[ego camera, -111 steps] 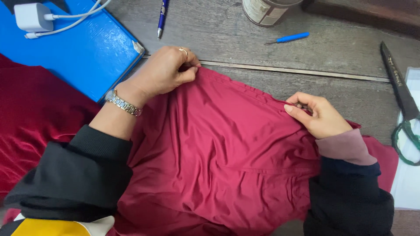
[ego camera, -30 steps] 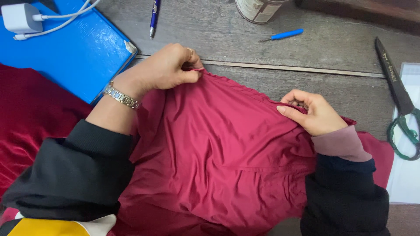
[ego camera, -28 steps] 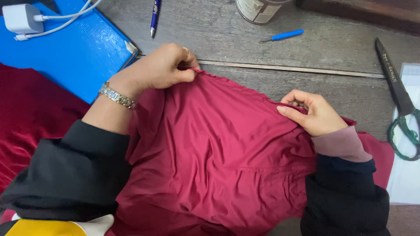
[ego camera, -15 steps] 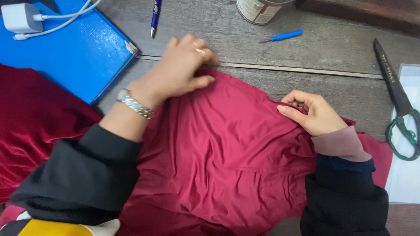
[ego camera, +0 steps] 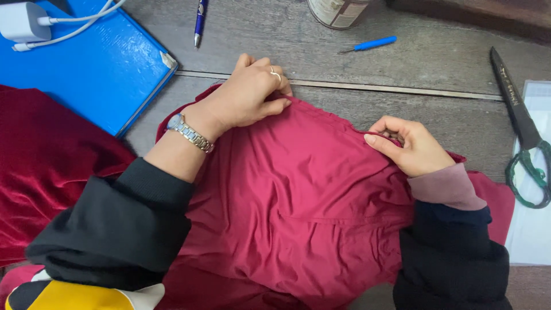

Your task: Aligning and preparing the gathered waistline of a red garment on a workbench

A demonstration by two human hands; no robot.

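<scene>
Head camera view, looking down on a grey wooden desk (ego camera: pixel 436 123). Crimson fabric (ego camera: pixel 298 201) spreads under and between both hands and covers most of the desk nearest the person. Darker red velvet cloth (ego camera: pixel 51 166) lies out past the left forearm. A blue folder (ego camera: pixel 92 63) sits beyond the left hand, to its outer side, with a white charger (ego camera: pixel 20 20) and cable on top. The left hand (ego camera: pixel 249 95), wearing a metal wristwatch (ego camera: pixel 189 132) and a ring, rests palm down on the fabric's far edge, fingers together and curled over the hem. The right hand (ego camera: pixel 410 146) is closed on the same edge, thumb and fingers pinching a fold of fabric. Large scissors with green handles (ego camera: pixel 525 138) lie out past the right hand. A round tin (ego camera: pixel 336 10) stands beyond both hands. A blue pen (ego camera: pixel 199 20) lies just beyond the left hand, and a small blue-handled tool (ego camera: pixel 370 43) lies beyond the gap between the hands.
</scene>
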